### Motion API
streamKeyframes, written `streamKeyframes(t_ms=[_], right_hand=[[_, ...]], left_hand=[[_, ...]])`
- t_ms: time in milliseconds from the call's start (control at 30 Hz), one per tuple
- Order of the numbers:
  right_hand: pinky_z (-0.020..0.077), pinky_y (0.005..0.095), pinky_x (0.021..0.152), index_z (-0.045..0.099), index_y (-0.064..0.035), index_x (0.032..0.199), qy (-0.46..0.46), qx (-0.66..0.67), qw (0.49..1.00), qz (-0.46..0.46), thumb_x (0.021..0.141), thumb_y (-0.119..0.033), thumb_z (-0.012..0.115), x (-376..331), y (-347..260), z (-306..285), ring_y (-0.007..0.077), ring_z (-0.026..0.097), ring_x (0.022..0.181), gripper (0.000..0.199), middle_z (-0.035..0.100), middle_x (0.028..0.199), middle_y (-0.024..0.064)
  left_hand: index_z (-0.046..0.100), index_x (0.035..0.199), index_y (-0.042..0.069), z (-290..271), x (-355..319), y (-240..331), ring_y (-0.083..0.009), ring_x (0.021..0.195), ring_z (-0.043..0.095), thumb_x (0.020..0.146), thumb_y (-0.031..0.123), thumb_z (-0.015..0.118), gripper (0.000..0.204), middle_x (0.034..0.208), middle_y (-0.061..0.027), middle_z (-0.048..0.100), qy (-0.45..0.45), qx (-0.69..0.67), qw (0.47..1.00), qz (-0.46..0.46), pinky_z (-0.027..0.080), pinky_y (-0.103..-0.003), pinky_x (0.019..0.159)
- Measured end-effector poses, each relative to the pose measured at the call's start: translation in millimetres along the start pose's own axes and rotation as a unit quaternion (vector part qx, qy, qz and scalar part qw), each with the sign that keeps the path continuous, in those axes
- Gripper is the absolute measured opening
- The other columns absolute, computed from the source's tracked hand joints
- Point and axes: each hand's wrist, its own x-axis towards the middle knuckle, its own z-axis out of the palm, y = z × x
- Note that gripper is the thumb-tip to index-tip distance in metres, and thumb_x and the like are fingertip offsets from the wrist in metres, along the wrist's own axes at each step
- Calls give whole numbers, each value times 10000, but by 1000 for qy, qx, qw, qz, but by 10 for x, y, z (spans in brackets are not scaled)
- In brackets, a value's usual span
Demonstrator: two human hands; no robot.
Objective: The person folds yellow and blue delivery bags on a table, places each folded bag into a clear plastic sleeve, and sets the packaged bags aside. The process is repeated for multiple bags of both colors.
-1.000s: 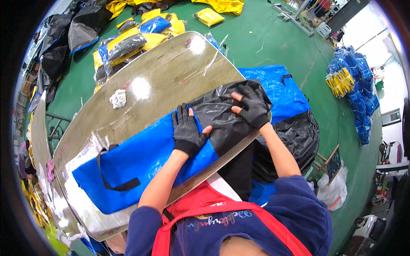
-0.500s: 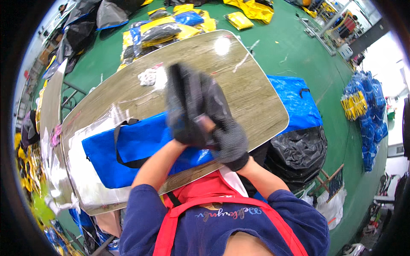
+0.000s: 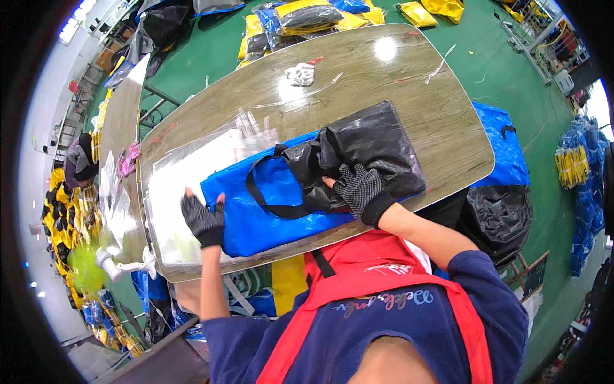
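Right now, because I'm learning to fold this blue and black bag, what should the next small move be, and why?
Probably lift the blue end with the left hand and turn it toward the black part: that end lies flat and uncovered, the left hand is spread at its edge, and the right hand rests on the black part, perhaps steadying it.

Head fisheye, facing down, tabletop (image 3: 358,77) near; margins unclear.

blue-black bag (image 3: 313,179), folded, flat on table (image 3: 358,80)
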Motion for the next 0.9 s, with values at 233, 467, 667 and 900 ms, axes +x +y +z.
streamKeyframes(t_ms=[233,467,667,900], right_hand=[[460,432,778,587,-96,1184,119,95,988,-7,836,-137,539,21,76,-248,325,581,952,353,616,1075,143],[430,438,953,532,-66,1257,165,165,961,148,864,-221,586,10,734,-960,393,527,1127,426,536,1256,193],[458,536,821,508,-176,1304,82,30,996,-20,798,-272,636,13,-202,142,358,527,1141,531,396,1400,237],[416,494,839,415,-156,1392,-58,132,989,24,727,-602,621,284,-244,-367,357,566,1014,827,549,1163,241]], left_hand=[[387,1425,159,6,-187,1262,-407,1389,215,875,481,509,648,1489,-199,297,-184,-58,968,157,70,-596,1110],[378,1431,200,128,-146,1282,-396,1398,198,826,488,573,697,1490,-200,292,-234,-61,958,154,38,-621,1098],[351,1442,176,132,-122,1227,-414,1399,187,863,412,550,656,1490,-206,289,-250,-48,953,167,48,-615,1104],[441,1371,78,-254,-45,1019,-434,1312,349,877,313,582,566,1356,-226,465,39,-15,984,173,171,-572,1105]])
